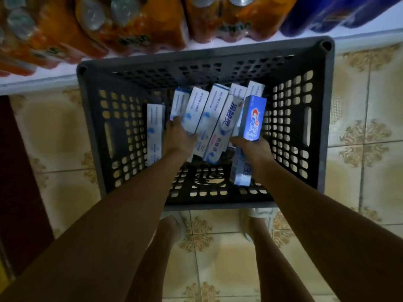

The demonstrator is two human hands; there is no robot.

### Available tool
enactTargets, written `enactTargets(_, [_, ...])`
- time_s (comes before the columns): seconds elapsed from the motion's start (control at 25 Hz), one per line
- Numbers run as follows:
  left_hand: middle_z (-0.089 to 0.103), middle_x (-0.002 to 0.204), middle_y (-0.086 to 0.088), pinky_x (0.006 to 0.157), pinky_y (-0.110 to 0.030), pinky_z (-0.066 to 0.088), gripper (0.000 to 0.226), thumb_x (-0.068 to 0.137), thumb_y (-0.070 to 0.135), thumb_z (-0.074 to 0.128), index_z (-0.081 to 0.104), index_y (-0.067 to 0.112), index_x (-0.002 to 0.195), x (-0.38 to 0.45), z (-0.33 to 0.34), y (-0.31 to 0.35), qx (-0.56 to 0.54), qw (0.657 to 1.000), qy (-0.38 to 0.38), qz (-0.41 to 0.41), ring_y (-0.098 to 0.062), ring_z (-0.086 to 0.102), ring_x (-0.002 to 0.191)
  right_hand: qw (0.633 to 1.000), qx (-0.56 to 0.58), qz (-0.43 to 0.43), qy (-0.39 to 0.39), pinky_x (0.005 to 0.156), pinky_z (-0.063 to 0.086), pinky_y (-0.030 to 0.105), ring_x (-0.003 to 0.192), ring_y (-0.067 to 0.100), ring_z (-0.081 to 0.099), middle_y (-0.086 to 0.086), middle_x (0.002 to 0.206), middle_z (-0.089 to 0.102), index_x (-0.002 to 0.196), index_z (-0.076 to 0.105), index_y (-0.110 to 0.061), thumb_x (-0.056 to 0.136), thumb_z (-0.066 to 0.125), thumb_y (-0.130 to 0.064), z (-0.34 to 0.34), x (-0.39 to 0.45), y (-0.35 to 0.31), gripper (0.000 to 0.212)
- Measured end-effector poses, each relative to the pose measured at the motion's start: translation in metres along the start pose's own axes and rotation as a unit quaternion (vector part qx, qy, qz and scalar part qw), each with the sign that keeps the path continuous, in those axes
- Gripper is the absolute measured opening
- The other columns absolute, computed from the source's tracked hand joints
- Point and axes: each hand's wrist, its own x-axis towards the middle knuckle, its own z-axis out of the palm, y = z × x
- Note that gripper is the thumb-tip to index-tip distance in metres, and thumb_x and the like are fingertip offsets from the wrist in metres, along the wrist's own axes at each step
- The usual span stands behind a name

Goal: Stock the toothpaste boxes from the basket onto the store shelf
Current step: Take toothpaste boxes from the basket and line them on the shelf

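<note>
A dark grey perforated basket (325,118) stands on the tiled floor below me, with several white and blue toothpaste boxes (212,118) lying side by side in it. My left hand (177,138) reaches into the basket and grips the near end of a white box (180,103) left of the middle. My right hand (254,149) holds a blue Crest box (254,116) by its near end, tilted up above the others. One white box (155,131) lies apart against the left wall. Another box (241,171) lies under my right wrist.
The white bottom shelf (261,41) runs along the basket's far side. On it stand shrink-wrapped packs of orange drink bottles (91,29) and dark blue packs (340,14). My feet (174,227) are on the patterned tiles just behind the basket. A dark red strip (17,171) borders the left.
</note>
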Motion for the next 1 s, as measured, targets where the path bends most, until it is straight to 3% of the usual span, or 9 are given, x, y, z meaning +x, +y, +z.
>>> enactTargets(0.12, [0.056,0.130,-0.016,0.091,-0.046,0.051,0.055,0.082,0.016,0.075,0.045,0.009,0.128,0.005,0.011,-0.026,-0.003,1.000,-0.022,-0.021,-0.035,0.057,0.116,0.999,-0.028,-0.010,-0.043,0.089,0.055,0.049,0.086,0.024,0.066,0.012,0.101,0.067,0.099,0.060,-0.012,0.082,0.076,-0.016,0.002,0.005,0.007,0.024])
enactTargets(0.24, [0.060,0.127,-0.014,0.092,-0.041,0.050,0.055,0.081,0.013,0.077,0.048,0.006,0.128,-0.001,0.008,-0.043,-0.075,0.996,-0.040,-0.041,-0.031,0.058,0.115,0.996,-0.048,-0.015,-0.068,0.089,0.057,0.049,0.095,0.028,0.069,0.012,0.108,0.070,0.112,0.061,-0.009,0.078,0.080,-0.020,0.016,0.007,0.010,0.041])
enactTargets(0.4, [0.062,0.120,-0.006,0.088,-0.036,0.054,0.062,0.074,0.020,0.083,0.052,0.005,0.126,-0.009,0.025,-0.031,-0.190,0.969,-0.137,-0.073,-0.025,0.061,0.110,0.995,-0.060,-0.047,-0.070,0.079,0.058,0.034,0.092,0.025,0.068,0.011,0.103,0.070,0.111,0.062,-0.012,0.079,0.079,-0.018,0.047,0.004,0.010,0.037])
enactTargets(0.56, [0.063,0.112,-0.017,0.089,-0.047,0.054,0.029,0.092,0.006,0.060,0.053,0.004,0.120,-0.015,0.050,-0.005,-0.315,0.937,-0.092,-0.122,-0.033,0.064,0.105,0.996,-0.057,-0.065,-0.034,0.080,0.059,0.041,0.092,0.029,0.068,0.015,0.103,0.071,0.111,0.065,-0.009,0.074,0.079,-0.015,0.072,0.001,0.019,0.040])
enactTargets(0.64, [0.065,0.101,-0.013,0.074,-0.037,0.058,0.015,0.097,0.008,0.053,0.055,0.010,0.112,-0.019,0.050,0.005,-0.409,0.894,-0.123,-0.137,-0.025,0.066,0.086,0.997,-0.040,-0.064,-0.001,0.076,0.059,0.040,0.084,0.028,0.067,0.011,0.097,0.070,0.102,0.063,-0.014,0.076,0.078,-0.017,0.071,0.001,0.020,0.031])
enactTargets(0.72, [0.068,0.107,-0.013,0.063,-0.031,0.057,0.020,0.099,0.015,0.049,0.059,0.012,0.115,-0.018,0.054,0.008,-0.468,0.857,-0.153,-0.153,-0.023,0.067,0.084,0.994,-0.053,-0.095,0.023,0.068,0.058,0.031,0.077,0.021,0.066,0.002,0.086,0.067,0.095,0.059,-0.020,0.079,0.076,-0.014,0.066,0.003,0.021,0.023])
enactTargets(0.8, [0.069,0.110,-0.016,0.061,-0.030,0.056,0.028,0.097,0.015,0.047,0.058,0.013,0.122,-0.016,0.063,0.010,-0.527,0.817,-0.149,-0.179,-0.027,0.069,0.091,0.985,-0.093,-0.136,0.041,0.061,0.056,0.022,0.073,0.013,0.065,-0.003,0.080,0.066,0.097,0.059,-0.018,0.078,0.076,-0.012,0.065,0.007,0.021,0.026])
enactTargets(0.92, [0.070,0.106,-0.015,0.067,-0.033,0.060,0.033,0.101,0.024,0.042,0.058,0.010,0.126,-0.018,0.071,0.020,-0.627,0.732,-0.153,-0.217,-0.026,0.070,0.092,0.978,-0.124,-0.159,0.053,0.070,0.060,0.033,0.078,0.018,0.069,-0.001,0.082,0.068,0.096,0.060,-0.017,0.074,0.077,-0.015,0.065,0.011,0.022,0.028])
enactTargets(1.0, [0.069,0.110,-0.016,0.071,-0.037,0.060,0.033,0.101,0.023,0.043,0.059,0.009,0.127,-0.016,0.072,0.022,-0.670,0.687,-0.143,-0.243,-0.027,0.069,0.090,0.980,-0.125,-0.148,0.050,0.065,0.056,0.029,0.075,0.016,0.066,-0.003,0.080,0.065,0.098,0.059,-0.015,0.077,0.076,-0.015,0.058,0.014,0.018,0.026])
